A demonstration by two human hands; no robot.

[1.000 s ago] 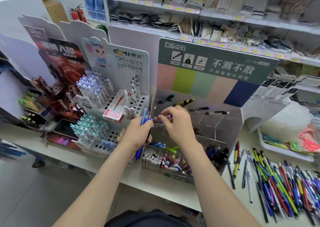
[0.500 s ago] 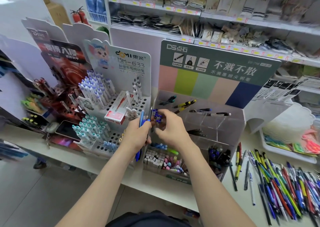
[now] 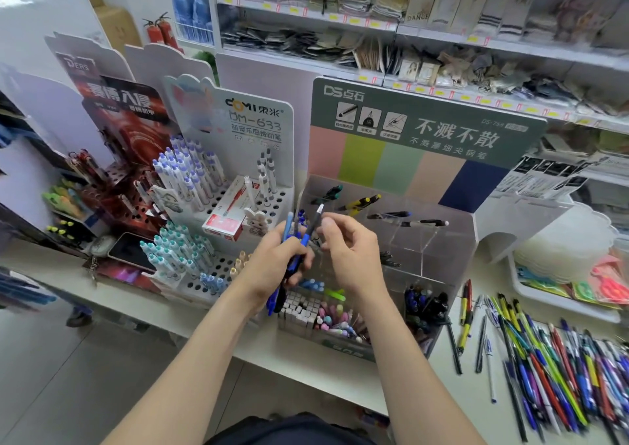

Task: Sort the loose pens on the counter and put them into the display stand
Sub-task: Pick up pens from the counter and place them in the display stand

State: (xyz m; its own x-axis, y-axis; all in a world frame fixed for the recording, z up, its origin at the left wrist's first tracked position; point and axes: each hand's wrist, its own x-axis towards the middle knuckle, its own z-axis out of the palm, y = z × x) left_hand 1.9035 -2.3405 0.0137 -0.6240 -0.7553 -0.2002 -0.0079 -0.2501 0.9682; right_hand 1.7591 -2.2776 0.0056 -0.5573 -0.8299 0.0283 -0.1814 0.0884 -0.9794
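While the left hand (image 3: 275, 261) gripped blue pens (image 3: 304, 240) before the display stand (image 3: 452, 237) and the right hand (image 3: 354, 257) curled its fingers near one tip, grip unclear to me, most loose pens (image 3: 551, 359) lay unsorted on the tabletop (image 3: 473, 386).

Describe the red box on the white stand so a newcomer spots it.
Find the white holed stand left of the green-headed display. On its upper tier lies a red and white box, beside a rabbit figure. It alone lies flat; its neighbours are upright pens.

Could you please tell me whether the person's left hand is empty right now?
No, the left hand holds a bundle of blue pens, upright in front of the display stand.
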